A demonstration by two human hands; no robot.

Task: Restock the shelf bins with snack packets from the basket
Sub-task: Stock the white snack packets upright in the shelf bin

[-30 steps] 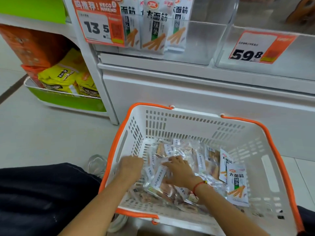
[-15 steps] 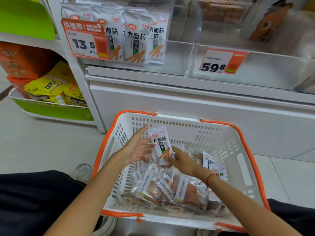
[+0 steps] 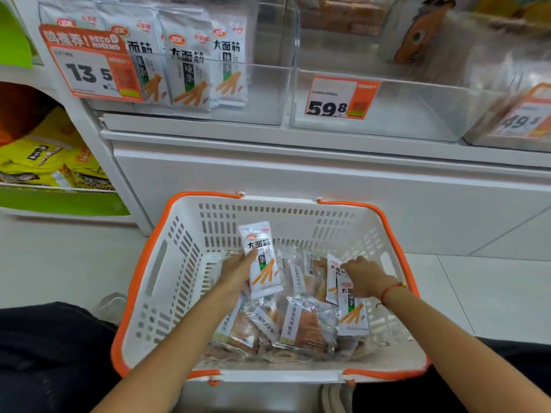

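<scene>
1. Since before: glossy silver packet [image 3: 262, 260] passed from right hand to left hand [image 3: 237, 274], which grips it upright above the slotted plastic basket [image 3: 167, 263].
2. Right hand [image 3: 365, 277] curls onto another flat packet [image 3: 351, 311] at the basket's right side.

Snack packets [image 3: 301, 323] in basket [image 3: 167, 281], before and below shelf bins [image 3: 268, 93]

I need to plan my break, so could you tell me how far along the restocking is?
Partly done: white packets already stand in the 13.5 bin. In hand: the left hand holds one matching packet; the right hand reaches for more. Left: clear-wrapped packets fill the basket; the 59.8 bin looks empty.
</scene>
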